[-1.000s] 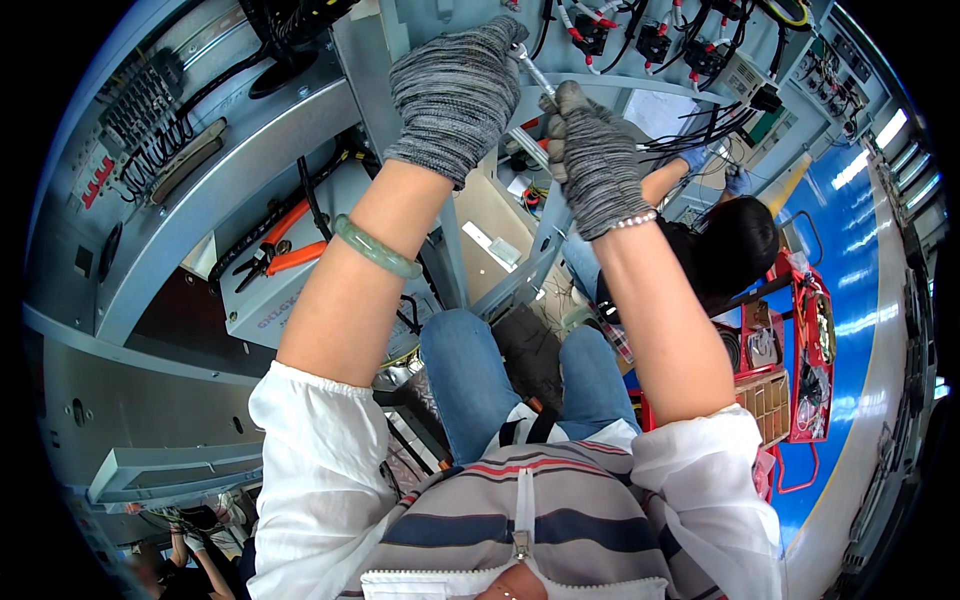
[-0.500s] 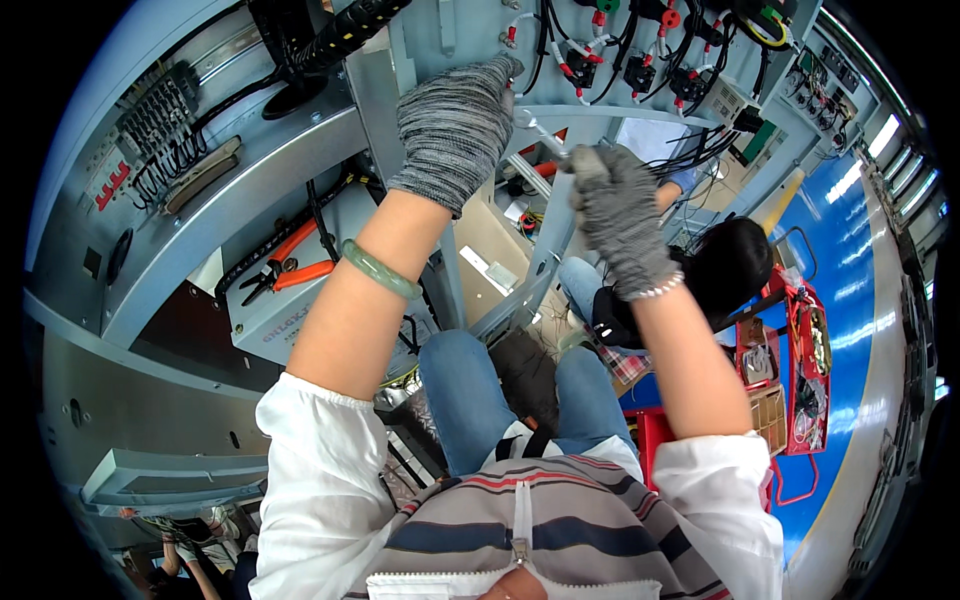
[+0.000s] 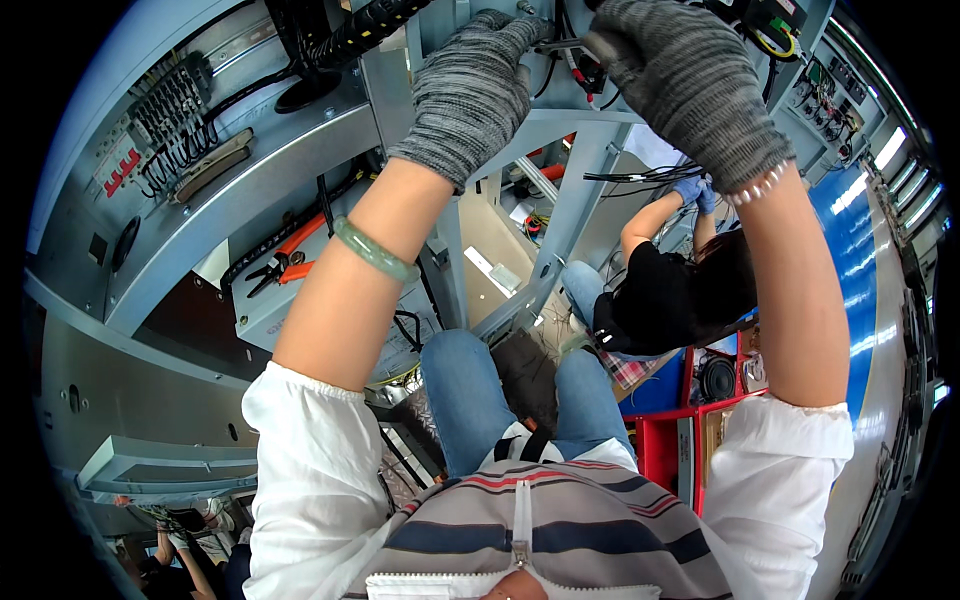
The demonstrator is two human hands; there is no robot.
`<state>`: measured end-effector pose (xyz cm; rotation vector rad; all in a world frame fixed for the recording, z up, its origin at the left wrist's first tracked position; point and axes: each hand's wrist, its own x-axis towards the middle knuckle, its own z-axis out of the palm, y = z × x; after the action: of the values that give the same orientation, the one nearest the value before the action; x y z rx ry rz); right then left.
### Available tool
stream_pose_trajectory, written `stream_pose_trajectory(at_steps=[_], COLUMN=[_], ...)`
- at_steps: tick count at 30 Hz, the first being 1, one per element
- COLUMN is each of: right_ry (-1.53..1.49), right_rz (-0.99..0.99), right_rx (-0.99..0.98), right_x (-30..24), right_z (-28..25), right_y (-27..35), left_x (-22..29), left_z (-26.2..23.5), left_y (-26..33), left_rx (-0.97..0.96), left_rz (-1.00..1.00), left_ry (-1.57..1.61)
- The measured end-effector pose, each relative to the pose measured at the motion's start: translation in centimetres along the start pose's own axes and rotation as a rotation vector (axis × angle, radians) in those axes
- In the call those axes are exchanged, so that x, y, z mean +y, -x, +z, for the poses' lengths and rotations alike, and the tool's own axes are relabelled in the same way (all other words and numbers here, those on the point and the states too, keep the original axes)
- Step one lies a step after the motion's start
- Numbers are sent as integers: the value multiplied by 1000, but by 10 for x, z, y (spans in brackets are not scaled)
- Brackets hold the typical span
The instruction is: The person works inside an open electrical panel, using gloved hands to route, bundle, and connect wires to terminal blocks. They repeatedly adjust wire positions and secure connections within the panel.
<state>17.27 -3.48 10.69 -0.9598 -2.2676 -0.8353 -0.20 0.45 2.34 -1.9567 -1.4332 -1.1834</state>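
Observation:
Both my hands wear grey knitted gloves and are raised to the grey metal panel at the top. The fingers of my left hand point(image 3: 470, 95) are closed at the panel, beside a small metal fitting point(image 3: 526, 8); what they pinch, if anything, is hidden. My right hand point(image 3: 690, 85) grips a metal wrench point(image 3: 566, 44), whose visible end reaches toward my left fingertips. Whether its jaw sits on a nut, I cannot tell. Just below the wrench hang black and red-sleeved wires with a black terminal point(image 3: 592, 72), partly covered by my right hand.
Orange-handled pliers point(image 3: 268, 270) lie on a grey box point(image 3: 262, 318) left of my left forearm. A co-worker in black point(image 3: 660, 300), wearing blue gloves, works beyond the frame at right. A red cart point(image 3: 657, 440) stands near my right elbow. Breakers point(image 3: 122, 172) and wiring fill the left cabinet.
My right hand has moved up and right with the wrench, whose end has swung up to the panel by my left fingers. My left hand has shifted slightly up and right.

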Motion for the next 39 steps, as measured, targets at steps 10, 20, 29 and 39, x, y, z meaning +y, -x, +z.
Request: stream_pose_trajectory(at_steps=[10, 20, 29, 39], right_ry=[107, 338, 233, -717], right_rz=[-144, -165, -104, 672], right_rx=[0, -163, -174, -218], right_x=[-3, -9, -10, 9], right_z=[11, -5, 1, 62], right_y=[-15, -27, -27, 14], left_x=[11, 12, 14, 10], left_z=[-20, -16, -19, -18], left_y=[-3, -5, -3, -2], left_rx=[70, 99, 110, 133], left_rz=[30, 48, 67, 50], left_ry=[44, 90, 127, 100])
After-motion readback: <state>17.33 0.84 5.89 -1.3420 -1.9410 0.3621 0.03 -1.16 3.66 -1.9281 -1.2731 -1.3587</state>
